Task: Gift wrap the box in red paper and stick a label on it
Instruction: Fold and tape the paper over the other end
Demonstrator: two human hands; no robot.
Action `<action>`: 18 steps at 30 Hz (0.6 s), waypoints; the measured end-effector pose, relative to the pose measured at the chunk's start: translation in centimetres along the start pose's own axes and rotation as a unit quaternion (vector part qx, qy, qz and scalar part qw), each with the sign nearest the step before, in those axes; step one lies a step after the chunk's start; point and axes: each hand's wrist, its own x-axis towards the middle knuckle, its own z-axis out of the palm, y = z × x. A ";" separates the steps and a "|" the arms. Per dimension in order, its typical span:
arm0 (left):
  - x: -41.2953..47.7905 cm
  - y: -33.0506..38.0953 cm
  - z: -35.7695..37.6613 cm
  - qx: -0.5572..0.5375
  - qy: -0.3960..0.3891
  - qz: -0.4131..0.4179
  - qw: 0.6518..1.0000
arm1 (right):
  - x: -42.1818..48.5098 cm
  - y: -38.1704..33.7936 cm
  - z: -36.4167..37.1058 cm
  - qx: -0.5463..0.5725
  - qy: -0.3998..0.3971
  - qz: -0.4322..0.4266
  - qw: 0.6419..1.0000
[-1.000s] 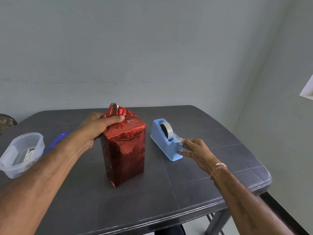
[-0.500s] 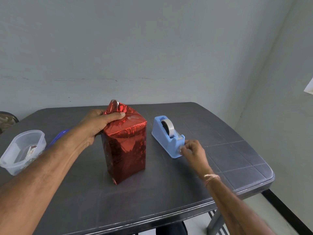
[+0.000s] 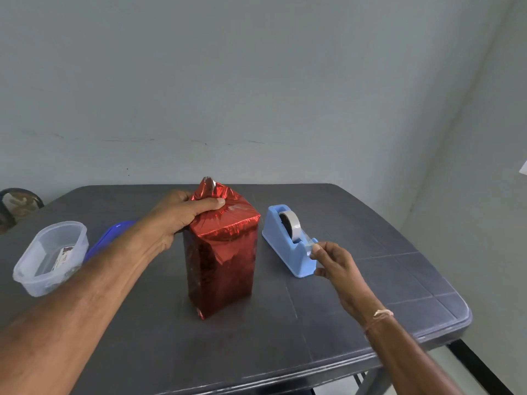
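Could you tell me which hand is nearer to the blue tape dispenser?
Right. The right hand pinches the tape end at the tape dispenser; the left hand grips the top of the wrapped box, left of it.

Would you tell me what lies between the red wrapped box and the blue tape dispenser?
In the head view, only bare dark table separates the red wrapped box from the blue tape dispenser.
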 end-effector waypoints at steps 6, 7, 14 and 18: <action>0.2 0.8 -0.4 0.027 -0.024 -0.023 0.999 | -0.5 -11.4 3.8 -0.015 -0.176 -0.111 0.978; 0.2 0.9 -0.7 0.031 -0.026 -0.025 0.999 | -0.5 -13.0 4.9 -0.027 -0.203 -0.129 0.970; 0.0 1.1 -1.4 0.044 -0.049 -0.019 0.998 | 1.7 -18.8 10.0 -0.179 -0.338 -0.175 0.907; 0.3 0.9 -1.6 0.054 -0.055 -0.010 0.997 | 2.9 -19.6 11.4 -0.262 -0.377 -0.157 0.874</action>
